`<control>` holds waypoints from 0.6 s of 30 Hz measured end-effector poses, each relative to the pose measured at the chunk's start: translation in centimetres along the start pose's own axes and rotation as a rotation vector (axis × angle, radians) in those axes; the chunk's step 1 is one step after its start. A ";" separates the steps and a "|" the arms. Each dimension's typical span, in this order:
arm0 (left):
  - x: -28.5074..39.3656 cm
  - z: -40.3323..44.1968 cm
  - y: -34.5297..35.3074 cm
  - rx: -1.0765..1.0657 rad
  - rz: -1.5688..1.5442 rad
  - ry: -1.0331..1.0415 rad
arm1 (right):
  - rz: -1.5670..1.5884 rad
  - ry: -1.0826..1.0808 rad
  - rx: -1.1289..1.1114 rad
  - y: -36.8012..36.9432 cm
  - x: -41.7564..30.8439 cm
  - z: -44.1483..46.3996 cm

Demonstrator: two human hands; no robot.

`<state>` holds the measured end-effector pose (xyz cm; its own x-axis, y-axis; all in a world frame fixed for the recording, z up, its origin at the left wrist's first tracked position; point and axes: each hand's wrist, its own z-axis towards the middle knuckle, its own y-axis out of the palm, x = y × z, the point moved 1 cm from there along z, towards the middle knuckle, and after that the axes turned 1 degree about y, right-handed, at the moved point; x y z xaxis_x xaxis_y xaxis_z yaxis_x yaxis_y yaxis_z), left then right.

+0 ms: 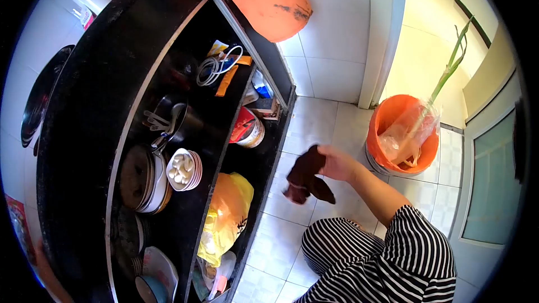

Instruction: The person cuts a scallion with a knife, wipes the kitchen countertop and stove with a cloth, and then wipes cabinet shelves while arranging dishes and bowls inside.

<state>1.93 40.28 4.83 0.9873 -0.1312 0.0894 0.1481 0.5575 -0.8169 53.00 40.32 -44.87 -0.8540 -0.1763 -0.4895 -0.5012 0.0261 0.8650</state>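
Observation:
My right hand (336, 164) grips a dark brown cloth (307, 174), which hangs in loose folds over the tiled floor, in front of the open cabinet. The fingers are closed on the cloth's upper right edge. To the right of the hand stands an orange-lined bin (375, 134) with clear plastic and a long green stalk (447, 73) sticking out. My left hand does not show in the view.
The black cabinet (73, 151) fills the left side. Its shelves hold stacked plates (147, 177), a bowl of white pieces (182, 169), a coiled white cable (210, 71) and a yellow bag (238, 191). An orange object (269, 0) juts out above. A door (488, 179) stands at the right.

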 end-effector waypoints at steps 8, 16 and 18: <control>-1.0 0.8 0.1 -0.101 0.027 -0.077 | -0.117 -0.704 -0.223 18.0 -13.9 9.5; 1.3 0.8 -0.2 -0.025 0.184 -0.182 | -0.883 -1.916 -0.085 29.7 -29.0 24.9; 2.4 1.0 0.9 0.132 0.254 -0.207 | -1.069 -2.145 0.101 28.4 -28.9 27.2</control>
